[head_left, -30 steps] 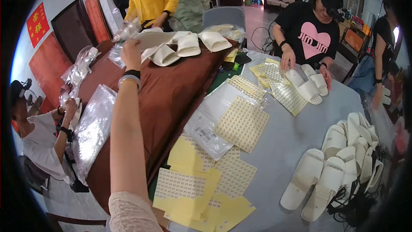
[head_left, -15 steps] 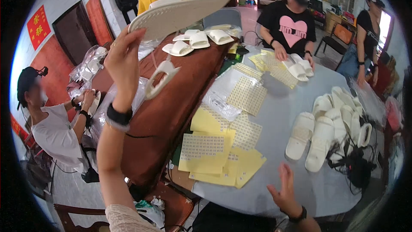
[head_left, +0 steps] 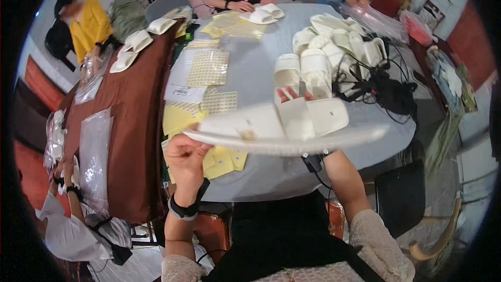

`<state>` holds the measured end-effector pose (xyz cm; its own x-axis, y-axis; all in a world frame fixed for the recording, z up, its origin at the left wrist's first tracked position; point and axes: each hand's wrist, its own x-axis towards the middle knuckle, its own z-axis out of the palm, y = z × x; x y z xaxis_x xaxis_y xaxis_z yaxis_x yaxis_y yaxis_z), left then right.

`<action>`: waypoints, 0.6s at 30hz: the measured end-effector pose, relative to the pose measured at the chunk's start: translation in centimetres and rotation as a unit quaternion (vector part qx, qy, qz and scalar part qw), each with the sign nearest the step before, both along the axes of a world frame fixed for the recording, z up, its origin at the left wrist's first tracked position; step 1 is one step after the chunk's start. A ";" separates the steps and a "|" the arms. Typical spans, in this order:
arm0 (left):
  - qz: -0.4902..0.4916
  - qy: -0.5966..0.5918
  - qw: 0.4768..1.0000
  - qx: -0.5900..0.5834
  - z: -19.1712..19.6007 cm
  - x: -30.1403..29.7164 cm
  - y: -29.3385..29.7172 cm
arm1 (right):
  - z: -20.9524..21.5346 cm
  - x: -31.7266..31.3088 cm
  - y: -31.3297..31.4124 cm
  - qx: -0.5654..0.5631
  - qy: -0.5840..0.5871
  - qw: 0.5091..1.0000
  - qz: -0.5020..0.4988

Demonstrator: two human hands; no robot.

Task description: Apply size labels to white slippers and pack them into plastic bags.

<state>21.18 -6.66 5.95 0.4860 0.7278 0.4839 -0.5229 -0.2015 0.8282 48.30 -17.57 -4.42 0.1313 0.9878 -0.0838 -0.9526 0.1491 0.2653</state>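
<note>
1. I have the left hand point(head_left: 188, 150) grasping the end of a white slipper point(head_left: 235, 122), thumb and fingers pinched along the rim, above the near side of the grey table point(head_left: 266, 180).

2. Across from it, I see only fingertips of the right hand point(head_left: 291, 93) beyond the far edge of the slipper's strap point(head_left: 297, 120). The sole hides the palm, so I cannot tell whether those fingers grasp the slipper or merely rest behind it.

3. The step in hand, as I judge it, is handling this slipper between both hands: insole facing up, a small dark mark point(head_left: 331, 113) showing on the strap, the near edge blurred. I cannot tell whether a second slipper lies beneath.

4. Any next move, in my judgement, calls for the left pinch to stay firm and the right hand to take real support under the strap, since a hold at one end could let the sole tip.

5. Around them, I count room as tight: the yellow sheets point(head_left: 177, 120) lie partly behind the left hand, while the white slipper pile point(head_left: 329, 47) sits beyond the right, with black cables point(head_left: 383, 89) beside it. At the far edge, a co-worker's hand point(head_left: 241, 6) rests near another white pair point(head_left: 263, 15).
</note>
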 end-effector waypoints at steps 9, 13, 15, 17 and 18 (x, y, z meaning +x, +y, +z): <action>-0.307 0.202 0.928 0.054 -3.2 4.4 -1.3 | -5.4 -5.1 -12.7 -0.095 -0.330 0.911 -0.230; -0.273 0.149 0.948 0.066 -6.6 6.7 2.2 | -3.6 -5.7 -13.2 -0.086 -0.157 0.980 -0.090; -0.123 0.272 0.941 0.159 -6.6 8.1 2.6 | -7.1 -5.3 -14.1 -0.206 -0.318 0.904 -0.197; -0.003 0.274 0.961 -0.049 -6.9 8.4 2.5 | -4.3 -6.3 -13.3 -0.152 -0.557 0.754 -0.313; 0.074 0.298 0.952 0.004 -6.8 7.4 2.4 | -3.2 -5.6 -13.7 -0.161 -0.554 0.755 -0.312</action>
